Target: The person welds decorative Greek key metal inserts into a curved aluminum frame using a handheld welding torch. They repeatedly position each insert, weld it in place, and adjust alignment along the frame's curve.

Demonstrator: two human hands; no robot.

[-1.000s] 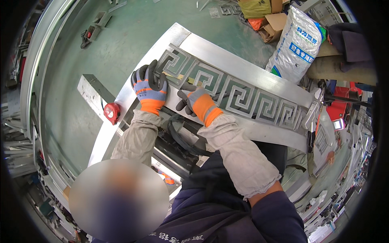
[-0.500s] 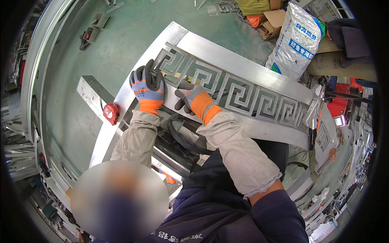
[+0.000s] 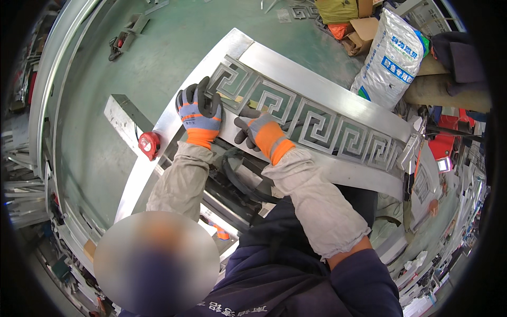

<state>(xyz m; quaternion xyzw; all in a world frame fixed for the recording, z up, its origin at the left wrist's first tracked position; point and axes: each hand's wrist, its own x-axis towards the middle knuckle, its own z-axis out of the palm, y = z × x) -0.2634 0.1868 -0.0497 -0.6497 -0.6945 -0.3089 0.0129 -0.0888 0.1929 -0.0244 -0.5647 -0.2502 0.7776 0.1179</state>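
A silver metal frame (image 3: 364, 179) lies across in front of me, with a grey Greek-key fretwork panel (image 3: 315, 119) set inside it. My left hand (image 3: 198, 111), in a grey, black and orange work glove, lies on the frame's left end. Its fingers are spread, and the thumb reaches to the fretwork's edge. My right hand (image 3: 259, 131), gloved alike, rests at the frame's near rail by the fretwork. One of its fingers stretches toward the panel while the others curl inward. Anything inside those curled fingers is hidden.
A red tape measure (image 3: 149, 145) sits beside the frame's left side, near a metal box-section piece (image 3: 127, 122). Dark cables (image 3: 232, 174) hang under the frame. A white sack (image 3: 392, 61) and a cardboard box (image 3: 362, 36) stand at the back right. Metal lengths (image 3: 24, 185) are stacked at left.
The whole view has shifted slightly, so the frame sits a little farther right in the picture. Both hands stay at nearly the same places on the frame.
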